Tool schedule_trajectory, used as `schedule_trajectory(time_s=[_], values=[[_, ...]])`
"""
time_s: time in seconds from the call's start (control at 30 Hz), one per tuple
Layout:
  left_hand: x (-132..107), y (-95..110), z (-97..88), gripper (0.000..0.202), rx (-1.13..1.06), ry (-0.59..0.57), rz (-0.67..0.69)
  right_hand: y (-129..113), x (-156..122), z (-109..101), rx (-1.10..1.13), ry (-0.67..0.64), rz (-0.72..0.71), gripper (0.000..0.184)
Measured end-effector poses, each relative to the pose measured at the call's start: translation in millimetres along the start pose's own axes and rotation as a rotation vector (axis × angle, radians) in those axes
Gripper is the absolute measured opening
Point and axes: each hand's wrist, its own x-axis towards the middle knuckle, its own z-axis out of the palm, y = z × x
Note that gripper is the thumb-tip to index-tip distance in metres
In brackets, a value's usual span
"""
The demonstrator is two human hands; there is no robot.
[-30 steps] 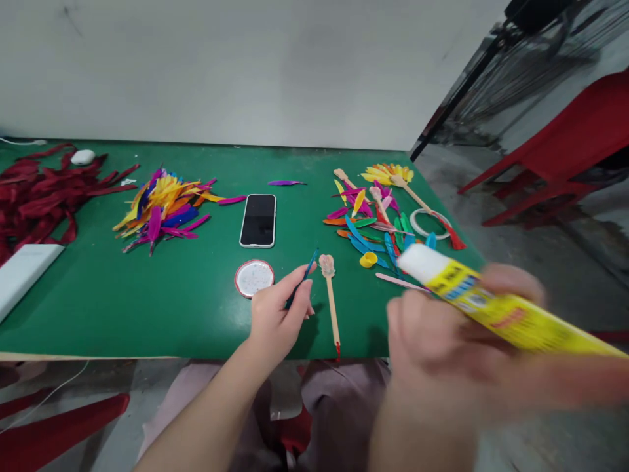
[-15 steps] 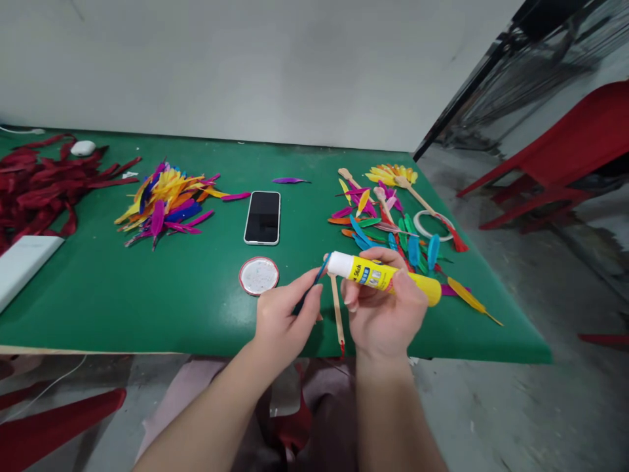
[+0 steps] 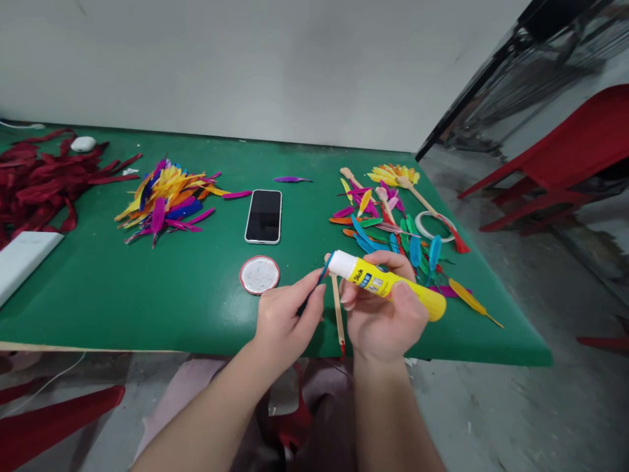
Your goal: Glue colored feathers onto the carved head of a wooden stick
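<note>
My left hand pinches a dark blue feather edge-on, its tip pointing up and to the right. Closed around a yellow glue stick is my right hand. The white end of the glue stick touches the feather near its tip. Below and between my hands lies a wooden stick with a red tassel at its near end; its far end is partly hidden by the glue stick. A round white lid with a red rim sits beyond my left hand.
A phone lies mid-table. Mixed feathers are heaped at left, beside dark red ribbons and a white box. On the right are loose feathers, a yellow feather fan and a white ring. A red chair stands beyond.
The glue stick has tilted, its yellow rear end dropping slightly to the lower right while its white end stays against the feather. My left hand has barely moved.
</note>
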Motion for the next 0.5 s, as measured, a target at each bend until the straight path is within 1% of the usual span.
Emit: schedule_trajectory(time_s=[0.17,0.5], values=[[0.5,0.8,-2.4,0.024,0.102,0.023,0.058,-0.4,-0.3,-1.1,-0.008,-0.035,-0.031,0.020],[0.5,0.8,-4.2,0.023,0.120,0.045,0.104,-0.1,0.7,1.4,0.026,-0.044,-0.068,0.019]])
